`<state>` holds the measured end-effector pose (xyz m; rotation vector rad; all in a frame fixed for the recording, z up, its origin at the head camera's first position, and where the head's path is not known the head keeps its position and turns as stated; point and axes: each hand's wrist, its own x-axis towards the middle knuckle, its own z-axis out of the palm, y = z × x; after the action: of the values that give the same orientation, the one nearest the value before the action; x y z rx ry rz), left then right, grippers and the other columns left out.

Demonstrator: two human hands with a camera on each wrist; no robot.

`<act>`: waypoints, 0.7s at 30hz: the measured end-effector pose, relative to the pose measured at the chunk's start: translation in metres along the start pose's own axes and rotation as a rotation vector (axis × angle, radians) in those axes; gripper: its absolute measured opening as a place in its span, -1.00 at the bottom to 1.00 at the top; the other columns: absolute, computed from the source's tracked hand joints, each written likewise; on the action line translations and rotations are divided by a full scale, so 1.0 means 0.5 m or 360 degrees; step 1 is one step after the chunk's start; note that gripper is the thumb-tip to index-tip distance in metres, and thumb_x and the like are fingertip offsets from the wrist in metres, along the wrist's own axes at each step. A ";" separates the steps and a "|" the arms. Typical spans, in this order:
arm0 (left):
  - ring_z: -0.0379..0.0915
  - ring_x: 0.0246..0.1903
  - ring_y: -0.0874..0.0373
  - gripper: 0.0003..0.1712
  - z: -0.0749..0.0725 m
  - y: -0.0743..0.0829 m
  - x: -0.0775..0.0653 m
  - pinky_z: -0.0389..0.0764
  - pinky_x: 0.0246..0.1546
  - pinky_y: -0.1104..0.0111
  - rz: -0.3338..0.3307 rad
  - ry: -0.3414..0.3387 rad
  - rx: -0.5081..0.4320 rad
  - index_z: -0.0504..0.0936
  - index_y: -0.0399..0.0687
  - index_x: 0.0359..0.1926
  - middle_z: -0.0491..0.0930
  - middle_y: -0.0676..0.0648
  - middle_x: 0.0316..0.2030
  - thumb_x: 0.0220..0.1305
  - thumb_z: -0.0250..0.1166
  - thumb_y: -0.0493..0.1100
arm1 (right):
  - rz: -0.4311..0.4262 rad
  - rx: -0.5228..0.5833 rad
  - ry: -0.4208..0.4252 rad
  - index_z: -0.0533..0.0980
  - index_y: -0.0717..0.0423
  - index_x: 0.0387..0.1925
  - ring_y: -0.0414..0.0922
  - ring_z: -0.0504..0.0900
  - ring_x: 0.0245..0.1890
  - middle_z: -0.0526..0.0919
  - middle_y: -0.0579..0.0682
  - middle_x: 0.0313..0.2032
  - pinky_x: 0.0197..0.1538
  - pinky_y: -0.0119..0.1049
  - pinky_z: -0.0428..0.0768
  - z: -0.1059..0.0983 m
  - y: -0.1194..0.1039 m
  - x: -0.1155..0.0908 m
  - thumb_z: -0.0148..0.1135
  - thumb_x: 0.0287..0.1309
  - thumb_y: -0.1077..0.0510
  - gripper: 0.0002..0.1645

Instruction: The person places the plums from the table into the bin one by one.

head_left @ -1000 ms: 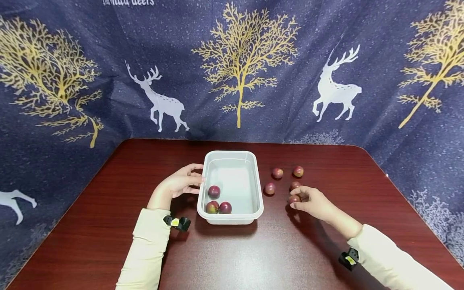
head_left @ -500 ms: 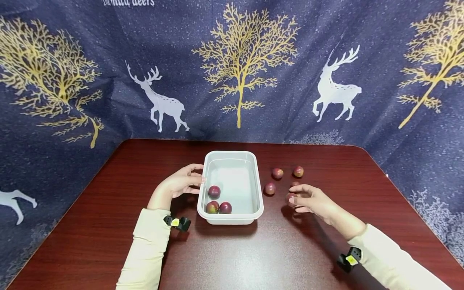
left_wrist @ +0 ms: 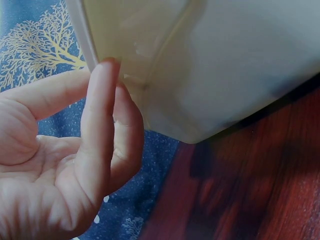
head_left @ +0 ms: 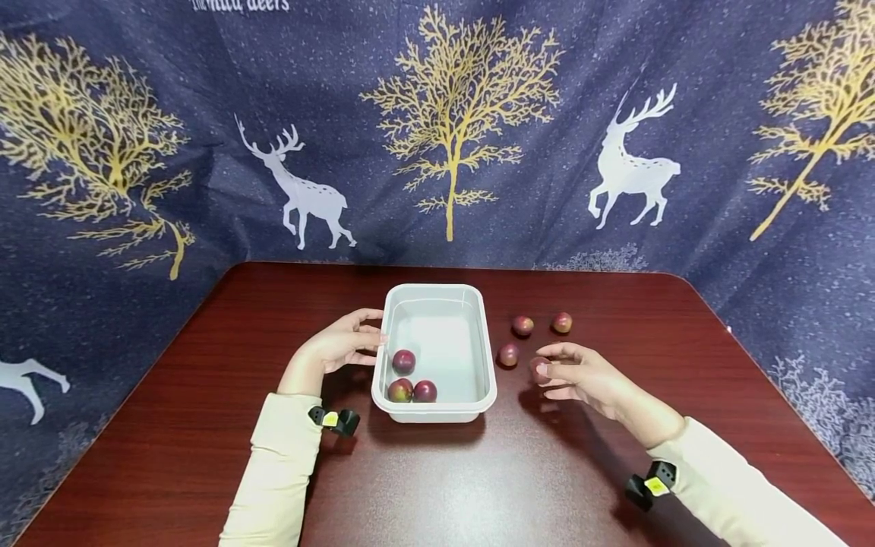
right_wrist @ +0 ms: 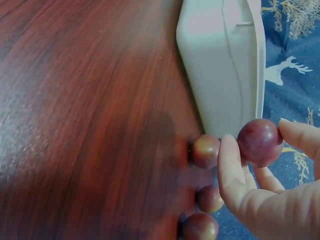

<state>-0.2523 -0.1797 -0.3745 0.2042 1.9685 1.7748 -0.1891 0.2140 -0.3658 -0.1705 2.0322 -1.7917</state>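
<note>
White box [head_left: 444, 338], long axis toward backdrop [head_left: 403, 121]; pinched fruit [right_wrist: 260, 142] round.

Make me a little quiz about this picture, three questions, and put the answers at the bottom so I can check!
1. How many round fruits lie inside the white bin?
2. True or false: the left hand is holding a fruit.
3. What colour are the deer on the blue cloth?
A. gold
B. white
C. red

Key:
1. Three.
2. False: it holds the side of the bin; the right hand has a fruit.
3. B.
</note>
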 end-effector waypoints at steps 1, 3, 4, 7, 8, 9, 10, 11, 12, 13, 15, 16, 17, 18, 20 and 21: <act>0.57 -0.25 0.16 -0.25 0.001 0.000 0.001 0.67 -0.21 0.31 -0.0002 0.0003 -0.0003 -0.02 -0.25 0.42 0.36 -0.42 0.10 0.31 0.13 -0.33 | 0.0001 0.0004 0.0001 0.18 0.49 0.20 -0.15 0.66 -0.22 0.59 -0.06 -0.18 -0.08 -0.19 0.65 0.001 -0.002 -0.001 0.13 0.25 0.21 -0.39; 0.57 -0.24 0.15 -0.25 0.002 0.000 0.001 0.67 -0.20 0.30 0.0000 0.0000 0.0000 -0.01 -0.25 0.42 0.36 -0.43 0.11 0.30 0.14 -0.33 | 0.0006 0.0012 0.0003 0.19 0.47 0.19 -0.17 0.66 -0.24 0.59 -0.07 -0.18 -0.09 -0.23 0.65 0.002 -0.005 -0.001 0.12 0.25 0.21 -0.41; 0.57 -0.23 0.15 -0.25 0.003 0.000 0.001 0.66 -0.19 0.30 0.0006 -0.0004 0.0003 -0.02 -0.26 0.42 0.35 -0.44 0.12 0.30 0.14 -0.33 | 0.0010 0.0016 0.0005 0.20 0.46 0.19 -0.18 0.65 -0.24 0.59 -0.08 -0.18 -0.09 -0.24 0.65 0.003 -0.007 -0.002 0.13 0.25 0.21 -0.42; 0.57 -0.23 0.15 -0.24 0.005 0.002 0.001 0.66 -0.19 0.29 0.0002 -0.0003 -0.0001 -0.01 -0.25 0.42 0.35 -0.44 0.12 0.29 0.15 -0.33 | 0.0009 0.0034 0.0006 0.22 0.44 0.18 -0.21 0.65 -0.25 0.59 -0.09 -0.19 -0.11 -0.27 0.65 0.005 -0.013 -0.002 0.12 0.25 0.22 -0.44; 0.57 -0.23 0.15 -0.24 0.005 0.002 0.000 0.66 -0.19 0.30 0.0003 -0.0004 0.0001 -0.01 -0.25 0.42 0.35 -0.44 0.12 0.29 0.14 -0.33 | 0.0003 0.0044 0.0004 0.22 0.43 0.17 -0.22 0.65 -0.25 0.59 -0.10 -0.19 -0.12 -0.28 0.65 0.007 -0.016 -0.001 0.12 0.24 0.22 -0.44; 0.57 -0.24 0.15 -0.24 0.005 0.002 0.000 0.66 -0.19 0.30 0.0004 -0.0003 0.0002 -0.02 -0.26 0.42 0.35 -0.44 0.12 0.30 0.14 -0.33 | -0.0005 0.0053 0.0001 0.22 0.43 0.17 -0.23 0.65 -0.25 0.59 -0.10 -0.20 -0.12 -0.28 0.65 0.008 -0.019 0.000 0.12 0.24 0.23 -0.45; 0.57 -0.24 0.16 -0.24 0.004 0.002 -0.001 0.66 -0.20 0.31 0.0001 -0.0002 0.0001 -0.02 -0.25 0.42 0.35 -0.44 0.11 0.30 0.14 -0.33 | -0.0016 0.0059 -0.0003 0.23 0.42 0.16 -0.23 0.65 -0.25 0.58 -0.11 -0.21 -0.12 -0.28 0.65 0.009 -0.022 0.001 0.11 0.24 0.23 -0.47; 0.57 -0.25 0.16 -0.24 0.003 0.002 -0.001 0.66 -0.20 0.31 -0.0004 0.0003 -0.0002 -0.02 -0.24 0.42 0.36 -0.43 0.11 0.30 0.14 -0.33 | -0.0026 0.0068 -0.0006 0.24 0.40 0.15 -0.23 0.65 -0.25 0.58 -0.11 -0.21 -0.12 -0.29 0.65 0.010 -0.025 0.002 0.11 0.25 0.24 -0.49; 0.57 -0.25 0.17 -0.24 0.002 0.002 -0.001 0.66 -0.20 0.31 0.0000 0.0000 -0.0002 -0.02 -0.25 0.42 0.36 -0.42 0.11 0.30 0.14 -0.33 | -0.0035 0.0078 -0.0010 0.25 0.38 0.14 -0.23 0.65 -0.25 0.58 -0.11 -0.22 -0.11 -0.29 0.65 0.011 -0.028 0.003 0.10 0.25 0.24 -0.52; 0.57 -0.25 0.17 -0.24 0.002 0.002 -0.001 0.66 -0.19 0.31 0.0002 0.0000 -0.0001 -0.03 -0.26 0.42 0.36 -0.42 0.10 0.30 0.14 -0.33 | -0.0045 0.0084 -0.0016 0.26 0.37 0.13 -0.23 0.65 -0.25 0.58 -0.12 -0.22 -0.11 -0.29 0.65 0.013 -0.031 0.005 0.09 0.26 0.25 -0.53; 0.57 -0.25 0.17 -0.24 0.001 0.002 -0.002 0.66 -0.18 0.31 0.0011 -0.0006 0.0003 -0.04 -0.27 0.42 0.37 -0.42 0.09 0.31 0.13 -0.32 | -0.0061 0.0097 -0.0025 0.28 0.34 0.11 -0.22 0.66 -0.25 0.60 -0.12 -0.24 -0.11 -0.28 0.65 0.015 -0.037 0.008 0.08 0.27 0.25 -0.58; 0.57 -0.25 0.17 -0.24 0.001 0.003 -0.003 0.66 -0.18 0.30 0.0013 -0.0006 0.0002 -0.04 -0.27 0.42 0.37 -0.42 0.09 0.31 0.13 -0.32 | -0.0067 0.0102 -0.0030 0.29 0.31 0.10 -0.21 0.66 -0.25 0.61 -0.12 -0.24 -0.10 -0.28 0.65 0.017 -0.040 0.009 0.08 0.27 0.25 -0.59; 0.57 -0.25 0.17 -0.24 0.001 0.002 -0.002 0.66 -0.18 0.30 0.0014 -0.0007 0.0001 -0.03 -0.27 0.42 0.37 -0.42 0.09 0.30 0.14 -0.32 | -0.0074 0.0107 -0.0034 0.29 0.30 0.09 -0.21 0.66 -0.24 0.61 -0.11 -0.23 -0.10 -0.28 0.65 0.018 -0.042 0.011 0.08 0.26 0.25 -0.60; 0.57 -0.25 0.16 -0.24 0.001 0.002 -0.003 0.66 -0.18 0.29 0.0014 -0.0008 0.0001 -0.03 -0.28 0.42 0.37 -0.42 0.09 0.31 0.14 -0.32 | -0.0079 0.0111 -0.0037 0.29 0.30 0.09 -0.20 0.66 -0.24 0.61 -0.12 -0.24 -0.10 -0.28 0.65 0.020 -0.045 0.012 0.08 0.26 0.26 -0.60; 0.57 -0.24 0.16 -0.24 0.002 0.002 -0.002 0.66 -0.18 0.29 0.0013 -0.0007 0.0001 -0.02 -0.28 0.42 0.37 -0.42 0.09 0.30 0.14 -0.32 | -0.0092 0.0122 -0.0047 0.29 0.30 0.09 -0.19 0.66 -0.24 0.61 -0.11 -0.25 -0.10 -0.28 0.65 0.024 -0.049 0.015 0.09 0.26 0.26 -0.60; 0.57 -0.24 0.16 -0.24 0.003 0.002 -0.002 0.66 -0.18 0.29 0.0013 -0.0007 0.0001 -0.02 -0.28 0.42 0.37 -0.42 0.09 0.30 0.14 -0.32 | -0.0100 0.0130 -0.0052 0.29 0.29 0.09 -0.18 0.65 -0.24 0.61 -0.11 -0.24 -0.09 -0.27 0.65 0.026 -0.051 0.017 0.09 0.25 0.26 -0.60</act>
<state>-0.2511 -0.1787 -0.3733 0.2165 1.9679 1.7773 -0.1962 0.1948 -0.3440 -0.2398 1.9478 -1.8936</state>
